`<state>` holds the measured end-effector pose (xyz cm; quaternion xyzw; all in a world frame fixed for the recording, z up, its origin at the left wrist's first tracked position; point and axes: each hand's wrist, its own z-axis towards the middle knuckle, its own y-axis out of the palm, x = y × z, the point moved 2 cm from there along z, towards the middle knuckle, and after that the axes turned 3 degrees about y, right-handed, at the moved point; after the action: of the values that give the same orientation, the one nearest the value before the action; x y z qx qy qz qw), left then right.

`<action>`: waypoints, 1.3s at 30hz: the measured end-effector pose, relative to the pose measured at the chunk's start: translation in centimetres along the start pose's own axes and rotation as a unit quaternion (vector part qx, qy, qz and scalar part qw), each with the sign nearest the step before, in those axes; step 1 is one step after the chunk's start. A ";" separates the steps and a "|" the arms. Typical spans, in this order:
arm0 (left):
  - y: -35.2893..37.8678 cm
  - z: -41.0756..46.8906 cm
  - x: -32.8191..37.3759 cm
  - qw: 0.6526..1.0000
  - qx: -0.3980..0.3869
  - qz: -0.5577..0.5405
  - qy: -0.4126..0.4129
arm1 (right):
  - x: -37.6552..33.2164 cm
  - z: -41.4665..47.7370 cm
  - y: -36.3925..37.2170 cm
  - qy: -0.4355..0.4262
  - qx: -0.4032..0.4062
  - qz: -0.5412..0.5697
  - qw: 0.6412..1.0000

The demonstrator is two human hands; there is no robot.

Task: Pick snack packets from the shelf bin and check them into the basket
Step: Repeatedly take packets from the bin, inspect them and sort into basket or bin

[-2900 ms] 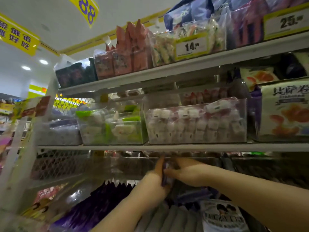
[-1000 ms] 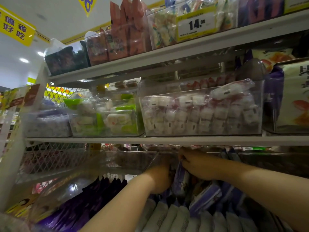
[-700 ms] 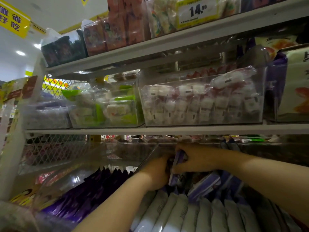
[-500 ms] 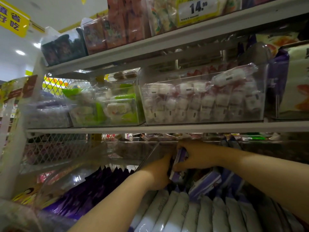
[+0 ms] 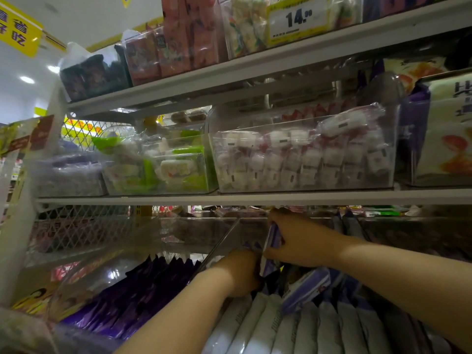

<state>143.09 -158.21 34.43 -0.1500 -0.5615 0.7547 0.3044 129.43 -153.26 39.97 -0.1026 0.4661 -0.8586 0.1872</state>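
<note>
The right hand (image 5: 300, 242) pinches a purple packet (image 5: 273, 237) at frame centre; the left hand (image 5: 240, 273) hides its grip. Pulling could drag neighbouring packets (image 5: 306, 287) from the crowded bin (image 5: 222, 245).

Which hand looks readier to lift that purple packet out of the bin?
Probably the right hand: it pinches the upright purple packet near its top. The left hand sits lower among the other packets, its fingers hidden.

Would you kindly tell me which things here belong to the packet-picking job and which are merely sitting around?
Job: right hand pinching a purple snack packet; left hand reaching into the clear bin, fingers hidden.
Lying about: white packets; green-wrapped snacks; pink-and-white snacks; yellow price tag.
</note>
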 end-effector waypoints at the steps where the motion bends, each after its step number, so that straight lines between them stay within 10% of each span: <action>1: -0.4 -0.1 0.1 1.000 -0.001 -0.018 0.001 | 0.1 0.0 -0.1 0.001 0.003 -0.001 1.000; 12: -1.9 -7.5 2.4 0.946 0.223 -0.230 -0.042 | -2.1 -3.0 -0.3 0.079 -0.003 -0.020 0.997; 15: 0.6 -10.0 4.8 0.945 0.176 -0.276 0.000 | -2.9 -5.1 1.4 0.067 -0.036 -0.083 0.994; 27: 2.8 -13.9 7.4 0.981 0.124 0.014 0.147 | -3.4 -5.4 -0.6 0.087 0.029 -0.067 0.994; 39: 0.0 -16.0 3.2 0.918 0.338 0.084 0.189 | -2.3 -5.3 -2.0 0.127 0.007 -0.047 0.991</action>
<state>149.71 -144.13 29.59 -0.2248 -0.1907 0.8798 0.3729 129.22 -147.28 38.71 -0.0133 0.4747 -0.8757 0.0871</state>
